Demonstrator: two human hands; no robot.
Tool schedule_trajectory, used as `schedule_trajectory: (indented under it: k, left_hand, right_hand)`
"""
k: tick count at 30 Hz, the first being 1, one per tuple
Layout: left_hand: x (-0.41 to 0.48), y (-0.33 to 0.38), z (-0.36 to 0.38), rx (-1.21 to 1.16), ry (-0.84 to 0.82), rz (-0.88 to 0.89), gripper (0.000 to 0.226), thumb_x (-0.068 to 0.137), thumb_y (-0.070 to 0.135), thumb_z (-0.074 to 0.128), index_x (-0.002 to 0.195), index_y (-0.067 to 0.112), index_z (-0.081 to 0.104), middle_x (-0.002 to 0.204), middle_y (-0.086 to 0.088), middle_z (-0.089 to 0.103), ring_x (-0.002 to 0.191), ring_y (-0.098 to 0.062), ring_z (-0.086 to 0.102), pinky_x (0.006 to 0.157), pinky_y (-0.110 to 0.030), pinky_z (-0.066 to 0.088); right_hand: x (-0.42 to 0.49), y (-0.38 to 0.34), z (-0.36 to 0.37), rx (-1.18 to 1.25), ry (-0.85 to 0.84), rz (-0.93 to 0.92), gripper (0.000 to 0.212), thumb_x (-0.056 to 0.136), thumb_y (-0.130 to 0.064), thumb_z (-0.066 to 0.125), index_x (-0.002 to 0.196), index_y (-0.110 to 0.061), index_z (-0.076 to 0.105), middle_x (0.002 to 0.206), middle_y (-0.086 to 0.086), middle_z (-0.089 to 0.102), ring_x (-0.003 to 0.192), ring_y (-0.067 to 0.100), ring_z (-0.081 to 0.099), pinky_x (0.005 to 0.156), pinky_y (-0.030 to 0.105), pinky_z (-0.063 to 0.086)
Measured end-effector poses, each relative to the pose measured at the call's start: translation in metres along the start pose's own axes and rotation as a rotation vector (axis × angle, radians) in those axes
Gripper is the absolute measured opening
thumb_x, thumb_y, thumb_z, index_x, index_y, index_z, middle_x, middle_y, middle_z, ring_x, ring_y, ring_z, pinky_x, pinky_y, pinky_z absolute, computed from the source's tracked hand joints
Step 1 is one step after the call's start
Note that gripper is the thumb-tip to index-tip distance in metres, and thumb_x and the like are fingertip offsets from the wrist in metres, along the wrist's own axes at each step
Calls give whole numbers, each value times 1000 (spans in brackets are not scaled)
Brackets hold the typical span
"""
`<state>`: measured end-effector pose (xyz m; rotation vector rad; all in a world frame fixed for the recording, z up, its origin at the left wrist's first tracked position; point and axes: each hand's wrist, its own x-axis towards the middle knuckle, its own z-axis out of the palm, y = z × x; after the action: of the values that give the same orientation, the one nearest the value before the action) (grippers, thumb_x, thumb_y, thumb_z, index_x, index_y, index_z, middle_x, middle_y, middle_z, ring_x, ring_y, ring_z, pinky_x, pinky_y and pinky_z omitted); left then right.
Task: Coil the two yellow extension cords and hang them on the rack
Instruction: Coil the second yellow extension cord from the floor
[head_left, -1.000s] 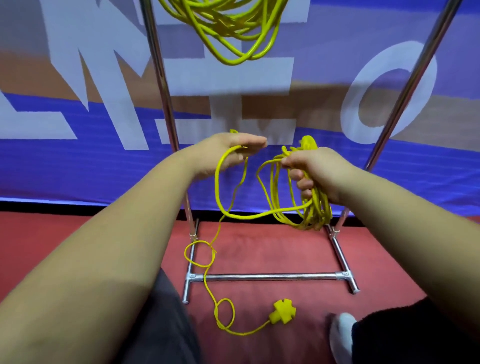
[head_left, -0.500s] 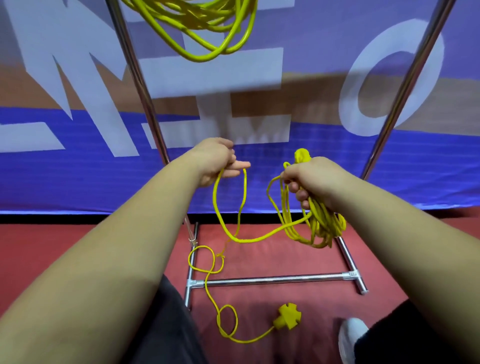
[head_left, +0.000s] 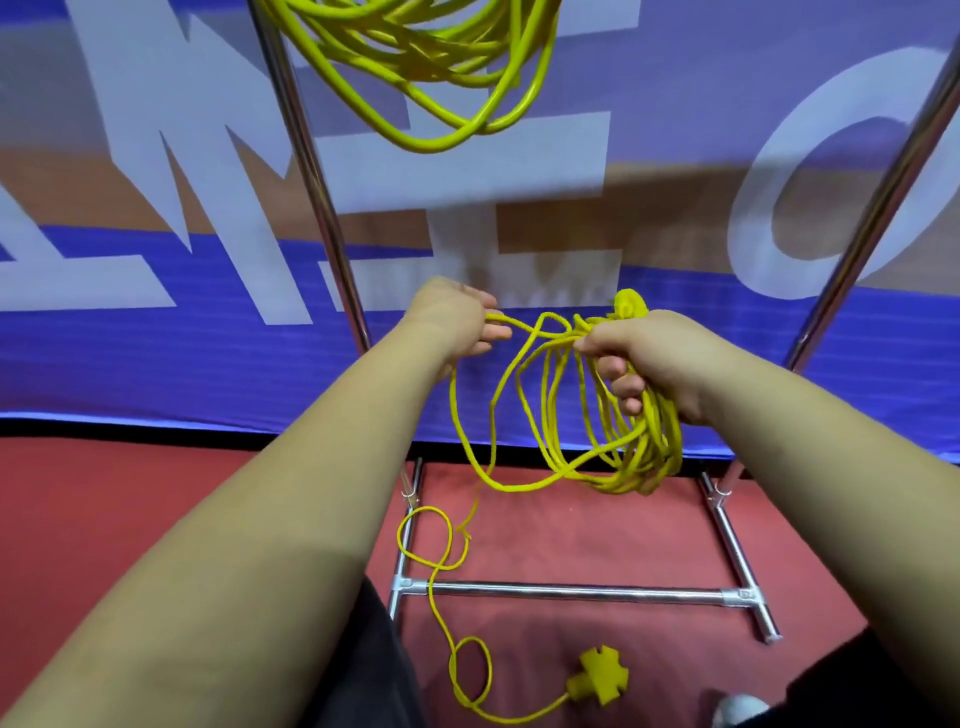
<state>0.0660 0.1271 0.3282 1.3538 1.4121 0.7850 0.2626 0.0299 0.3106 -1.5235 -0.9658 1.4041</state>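
My right hand (head_left: 657, 364) grips a bunch of yellow cord loops (head_left: 623, 457) that hang below it. My left hand (head_left: 454, 322) pinches the same cord just left of that bunch, its fingers curled round the strand. From the left hand the loose cord drops to the red floor, curls in two small rings and ends at a yellow multi-socket head (head_left: 600, 682). A thicker coiled yellow cord (head_left: 441, 67) hangs from the top of the metal rack (head_left: 322, 208).
The rack's chrome uprights stand left and right (head_left: 878, 208), with a floor crossbar (head_left: 571, 593) between its feet. A blue, white and brown banner (head_left: 156, 338) runs behind. My dark trouser legs and a white shoe (head_left: 740, 711) are at the bottom edge.
My left hand has carried a fresh length of cord rightward to the bunch in my right hand. The floor tail has shortened slightly and the socket head has shifted a little.
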Motion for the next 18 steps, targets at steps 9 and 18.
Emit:
schedule_trajectory:
  k: [9,18]
  left_hand:
    - [-3,4,-8,-190,-234,17,29,106,4,47,110,24,68,102,11,78,79,-8,63,87,-36,53]
    - [-8,-9,11,23,-317,283,31,100,-6,51,101,17,71,101,0,79,71,-5,62,68,-22,51]
  right_hand:
    - [14,15,-16,258,80,1,8,101,-23,63,98,-15,65,78,0,69,41,11,41,43,24,41]
    - [5,10,-7,481,-188,57,28,94,-43,71,87,-16,67,104,5,73,37,5,39,40,21,39]
